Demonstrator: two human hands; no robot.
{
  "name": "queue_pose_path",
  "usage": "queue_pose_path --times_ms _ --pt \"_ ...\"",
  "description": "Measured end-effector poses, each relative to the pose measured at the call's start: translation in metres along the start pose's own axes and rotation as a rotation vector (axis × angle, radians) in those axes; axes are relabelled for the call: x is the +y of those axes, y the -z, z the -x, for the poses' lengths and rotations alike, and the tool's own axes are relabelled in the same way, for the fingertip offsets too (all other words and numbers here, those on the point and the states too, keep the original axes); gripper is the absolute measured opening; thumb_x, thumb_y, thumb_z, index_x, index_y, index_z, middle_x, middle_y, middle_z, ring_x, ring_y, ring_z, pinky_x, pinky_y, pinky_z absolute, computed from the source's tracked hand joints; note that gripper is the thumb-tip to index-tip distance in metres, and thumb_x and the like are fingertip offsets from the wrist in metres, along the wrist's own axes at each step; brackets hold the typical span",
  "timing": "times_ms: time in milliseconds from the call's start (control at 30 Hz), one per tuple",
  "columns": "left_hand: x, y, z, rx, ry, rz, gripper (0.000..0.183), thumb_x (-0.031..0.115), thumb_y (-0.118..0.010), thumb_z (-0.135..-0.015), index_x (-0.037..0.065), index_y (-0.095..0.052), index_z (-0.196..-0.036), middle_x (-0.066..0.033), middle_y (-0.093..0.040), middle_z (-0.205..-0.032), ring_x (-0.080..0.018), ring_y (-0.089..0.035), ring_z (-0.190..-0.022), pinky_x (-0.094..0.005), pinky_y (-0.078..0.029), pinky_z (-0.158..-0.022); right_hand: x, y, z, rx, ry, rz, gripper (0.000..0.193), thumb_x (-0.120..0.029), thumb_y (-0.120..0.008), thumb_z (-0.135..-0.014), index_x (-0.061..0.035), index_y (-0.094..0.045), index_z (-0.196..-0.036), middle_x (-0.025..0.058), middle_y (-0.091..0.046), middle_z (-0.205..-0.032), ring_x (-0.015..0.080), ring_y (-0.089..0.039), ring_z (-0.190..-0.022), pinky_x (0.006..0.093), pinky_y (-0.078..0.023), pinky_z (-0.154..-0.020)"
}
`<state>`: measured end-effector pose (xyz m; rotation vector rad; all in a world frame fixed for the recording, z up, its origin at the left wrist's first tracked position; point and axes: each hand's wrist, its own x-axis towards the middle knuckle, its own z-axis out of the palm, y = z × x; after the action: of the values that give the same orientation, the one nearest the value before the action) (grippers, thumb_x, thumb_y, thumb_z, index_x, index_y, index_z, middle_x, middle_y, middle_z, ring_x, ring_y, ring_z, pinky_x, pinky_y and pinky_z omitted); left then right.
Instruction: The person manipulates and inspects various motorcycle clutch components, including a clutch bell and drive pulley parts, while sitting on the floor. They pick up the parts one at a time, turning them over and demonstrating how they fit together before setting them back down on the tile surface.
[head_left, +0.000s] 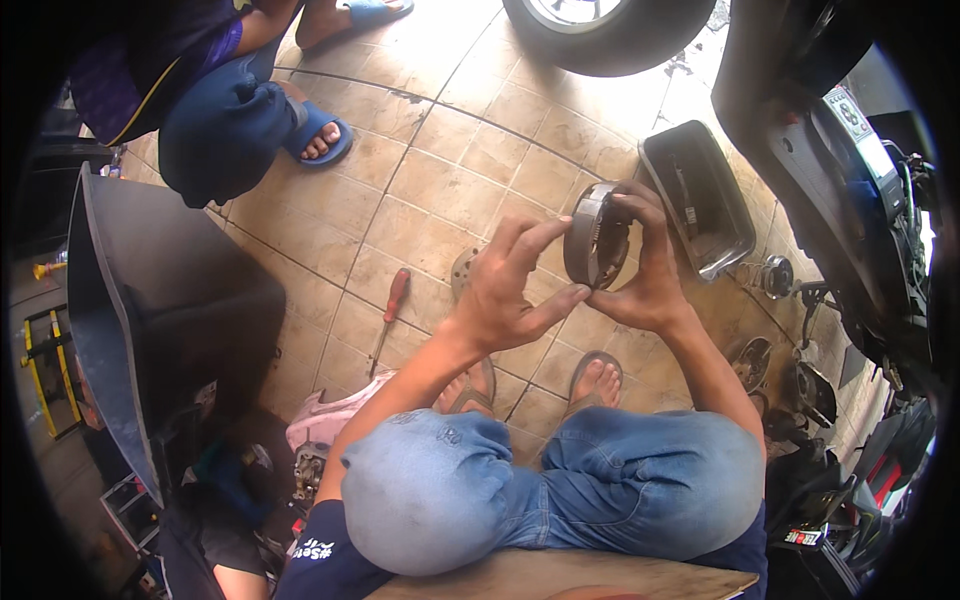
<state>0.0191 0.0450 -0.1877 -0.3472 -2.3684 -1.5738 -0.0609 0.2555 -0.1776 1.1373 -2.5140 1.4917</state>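
Note:
Between my two hands is a dark, ring-shaped shoe assembly [590, 240], tilted nearly on edge, with a worn grey outer band and what looks like a spring inside. It is held above the floor, in front of my knees. At its left side, my left hand [505, 285] has fingers and thumb curved against the rim. My right hand [648, 260] wraps the right side, fingers over the top and thumb underneath. Both thumbs come close together at its lower edge. Part of the ring is hidden behind my right fingers.
Right of my hands lies a black tray [745, 215] beside a motorcycle [815, 160]. Metal parts [755, 360] lie below it. A red-handled screwdriver [398, 292] rests on the tiles. A large dark bin [180, 300] stands left, a wheel [620, 45] ahead. Another person's foot [322, 142] is upper left.

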Motion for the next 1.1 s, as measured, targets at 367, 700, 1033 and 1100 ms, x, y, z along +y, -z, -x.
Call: queue_pose_path --times_ms 367,700,1033,1100 --pt "-0.009 -0.009 0.013 0.075 0.035 0.121 0.066 0.019 -0.087 -0.079 0.008 -0.056 -0.136 -0.0136 -0.057 -0.112 -0.0207 -0.057 -0.082 -0.0327 -0.05 -0.068 0.008 -0.003 0.006 0.047 0.203 0.276 0.101 -0.021 -0.093 -0.057 -0.0208 -0.041 -0.144 0.0211 -0.045 -0.145 0.0402 -0.052 -0.122 0.0532 -0.041 -0.099" --pt "-0.013 -0.018 0.015 0.094 0.06 0.169 0.047 0.012 -0.085 -0.081 0.005 -0.06 -0.12 -0.0128 -0.063 -0.111 -0.0205 -0.063 -0.087 -0.0329 -0.052 -0.071 0.018 -0.003 0.017 0.058 0.272 0.323 0.097 -0.024 -0.092 -0.057 -0.0227 -0.042 -0.141 0.021 -0.045 -0.147 0.0393 -0.052 -0.124 0.0533 -0.04 -0.098" --pt "-0.017 -0.023 0.019 0.137 -0.052 0.215 0.037 -0.004 -0.079 -0.081 0.003 -0.056 -0.108 -0.0172 -0.07 -0.11 -0.0281 -0.071 -0.092 -0.0362 -0.056 -0.077 0.021 -0.007 0.02 0.144 0.363 0.437 0.088 -0.022 -0.094 -0.065 -0.0276 -0.043 -0.138 0.0187 -0.045 -0.148 0.0409 -0.048 -0.127 0.0504 -0.044 -0.1" --pt "-0.018 -0.023 0.019 0.139 -0.073 0.235 0.038 -0.005 -0.079 -0.082 0.003 -0.056 -0.111 -0.0179 -0.07 -0.111 -0.0287 -0.072 -0.096 -0.0367 -0.056 -0.08 0.021 -0.009 0.019 0.175 0.385 0.435 0.087 -0.022 -0.094 -0.066 -0.0286 -0.043 -0.137 0.0185 -0.045 -0.148 0.0415 -0.048 -0.127 0.0495 -0.046 -0.1"
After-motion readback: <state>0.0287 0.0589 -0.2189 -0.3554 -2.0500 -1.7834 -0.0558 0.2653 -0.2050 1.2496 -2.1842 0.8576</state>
